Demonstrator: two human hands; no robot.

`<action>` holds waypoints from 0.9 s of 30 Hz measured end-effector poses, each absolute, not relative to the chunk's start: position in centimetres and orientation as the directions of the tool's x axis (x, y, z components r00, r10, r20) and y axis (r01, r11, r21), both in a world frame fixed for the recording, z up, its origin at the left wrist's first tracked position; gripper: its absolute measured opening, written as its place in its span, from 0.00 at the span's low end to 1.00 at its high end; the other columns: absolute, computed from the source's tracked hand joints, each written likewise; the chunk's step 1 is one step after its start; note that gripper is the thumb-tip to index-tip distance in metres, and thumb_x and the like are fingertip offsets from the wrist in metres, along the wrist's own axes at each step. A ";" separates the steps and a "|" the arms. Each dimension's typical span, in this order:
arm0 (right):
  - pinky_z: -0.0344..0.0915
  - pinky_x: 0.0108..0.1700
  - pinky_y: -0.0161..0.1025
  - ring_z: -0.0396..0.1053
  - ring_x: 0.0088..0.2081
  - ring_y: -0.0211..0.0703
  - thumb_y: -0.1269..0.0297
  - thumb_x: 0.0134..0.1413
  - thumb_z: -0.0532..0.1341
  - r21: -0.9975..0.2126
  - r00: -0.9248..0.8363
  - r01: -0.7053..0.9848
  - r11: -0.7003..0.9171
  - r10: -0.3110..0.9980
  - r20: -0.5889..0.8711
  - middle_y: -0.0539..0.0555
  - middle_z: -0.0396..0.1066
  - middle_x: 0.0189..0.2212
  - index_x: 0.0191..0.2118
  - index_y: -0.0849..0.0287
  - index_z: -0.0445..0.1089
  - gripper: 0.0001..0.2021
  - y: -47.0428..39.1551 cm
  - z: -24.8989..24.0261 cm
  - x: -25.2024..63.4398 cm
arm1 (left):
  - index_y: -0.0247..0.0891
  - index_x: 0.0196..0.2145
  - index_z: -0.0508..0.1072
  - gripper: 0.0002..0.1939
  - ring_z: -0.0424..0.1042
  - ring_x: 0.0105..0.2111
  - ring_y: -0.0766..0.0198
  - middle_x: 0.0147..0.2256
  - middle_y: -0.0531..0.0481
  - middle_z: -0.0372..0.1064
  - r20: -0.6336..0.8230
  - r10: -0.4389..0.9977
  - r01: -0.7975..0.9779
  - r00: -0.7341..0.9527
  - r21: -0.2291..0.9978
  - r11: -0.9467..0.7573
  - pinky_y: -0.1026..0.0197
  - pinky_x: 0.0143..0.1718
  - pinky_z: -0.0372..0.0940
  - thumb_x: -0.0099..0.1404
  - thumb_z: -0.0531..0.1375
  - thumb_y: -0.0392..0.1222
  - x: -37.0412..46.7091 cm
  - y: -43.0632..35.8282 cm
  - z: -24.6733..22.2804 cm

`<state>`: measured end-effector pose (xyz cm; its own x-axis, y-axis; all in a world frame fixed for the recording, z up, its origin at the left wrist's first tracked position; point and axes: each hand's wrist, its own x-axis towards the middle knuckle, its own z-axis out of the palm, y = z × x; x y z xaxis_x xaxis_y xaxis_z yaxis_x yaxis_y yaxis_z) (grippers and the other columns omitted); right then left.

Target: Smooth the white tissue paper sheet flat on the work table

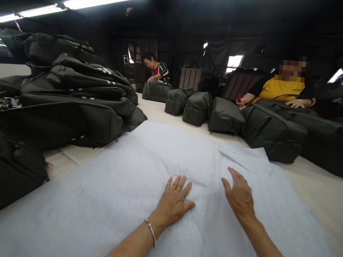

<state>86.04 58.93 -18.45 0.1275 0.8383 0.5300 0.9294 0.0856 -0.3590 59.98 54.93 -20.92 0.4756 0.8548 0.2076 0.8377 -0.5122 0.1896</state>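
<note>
Dim workshop space with strip lights overhead surrounds a wide pale desk (320, 191) that stretches away from the hands. A large sheet of light blue paper (106, 203) covers the desk directly beneath both hands and runs well beyond them on every side. To the left of the hands rises a heap of dark bags (72, 90); ahead of them stands a row of smaller bags (198, 107), with two other people seated behind. The left hand (174, 203) lies flat on the paper, fingers spread. The right hand (239, 197), just beside it, is open with fingers loosely extended, low over the sheet; whether it presses down cannot be told. A folded corner (244, 155) sits ahead of the right hand; uneven pressure could crease or tear the thin sheet there.
</note>
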 end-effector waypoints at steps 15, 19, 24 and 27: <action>0.38 0.69 0.55 0.42 0.69 0.49 0.48 0.67 0.35 -0.251 -0.122 0.956 0.155 0.982 0.143 0.61 0.46 0.68 0.68 0.69 0.46 0.35 56.4 -23.5 77.8 | 0.41 0.67 0.52 0.39 0.42 0.68 0.52 0.68 0.42 0.46 0.174 0.851 0.815 0.496 0.246 -0.525 0.35 0.66 0.41 0.68 0.39 0.68 60.0 55.0 -19.9; 0.39 0.68 0.56 0.41 0.69 0.50 0.48 0.67 0.36 -0.189 -0.161 0.965 0.182 0.979 0.124 0.58 0.45 0.68 0.67 0.64 0.52 0.33 56.4 -23.5 77.9 | 0.41 0.66 0.53 0.40 0.42 0.68 0.50 0.68 0.42 0.46 0.102 0.858 0.820 0.504 0.254 -0.512 0.32 0.66 0.38 0.68 0.38 0.69 60.2 54.8 -18.8; 0.40 0.68 0.56 0.42 0.69 0.50 0.48 0.67 0.39 -0.195 -0.080 0.974 0.118 0.978 0.190 0.61 0.48 0.67 0.68 0.70 0.48 0.34 56.3 -23.8 77.6 | 0.40 0.67 0.51 0.41 0.42 0.68 0.50 0.68 0.43 0.45 0.146 0.891 0.851 0.429 0.265 -0.453 0.32 0.66 0.41 0.67 0.40 0.70 60.1 54.8 -19.5; 0.40 0.68 0.55 0.43 0.69 0.50 0.48 0.67 0.39 -0.199 -0.068 0.974 0.110 0.976 0.208 0.61 0.49 0.67 0.68 0.70 0.48 0.34 56.2 -23.7 77.3 | 0.38 0.66 0.52 0.36 0.46 0.67 0.52 0.67 0.44 0.49 0.203 0.901 0.873 0.384 0.239 -0.426 0.36 0.66 0.43 0.70 0.44 0.64 59.9 54.9 -20.2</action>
